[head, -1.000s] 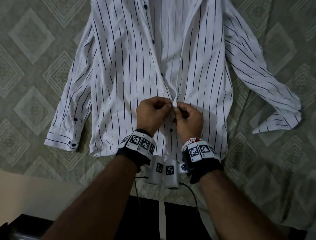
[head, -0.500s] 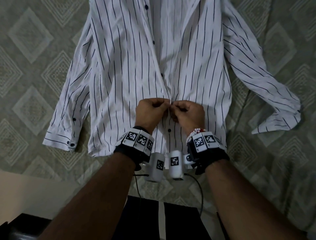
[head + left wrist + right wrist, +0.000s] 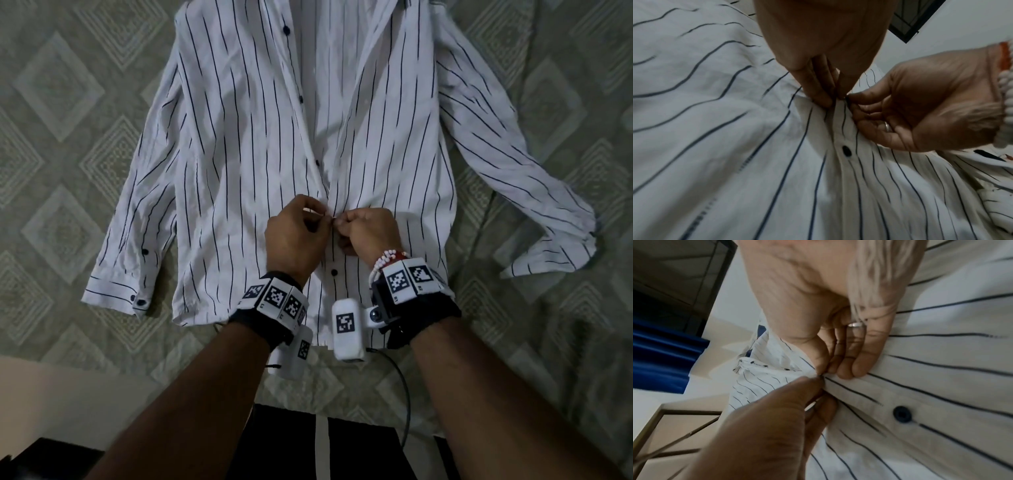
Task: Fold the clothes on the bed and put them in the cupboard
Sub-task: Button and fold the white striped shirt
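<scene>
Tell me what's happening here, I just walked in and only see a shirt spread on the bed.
A person is buttoning a white striped shirt laid flat, front up, on the patterned bedspread. The left hand and right hand meet at the front placket, each pinching an edge. The button below the hands is fastened; the front above them is open. Both sleeves lie spread out, and no folding has begun.

A white shirt [image 3: 246,144] with thin dark stripes lies flat, front up, on the bed [image 3: 58,113], collar end away from the bed's near edge, both sleeves spread out to the sides. Its placket is open above the middle; one dark button [image 3: 846,151] near the hem is fastened. The cloth is creased.
</scene>
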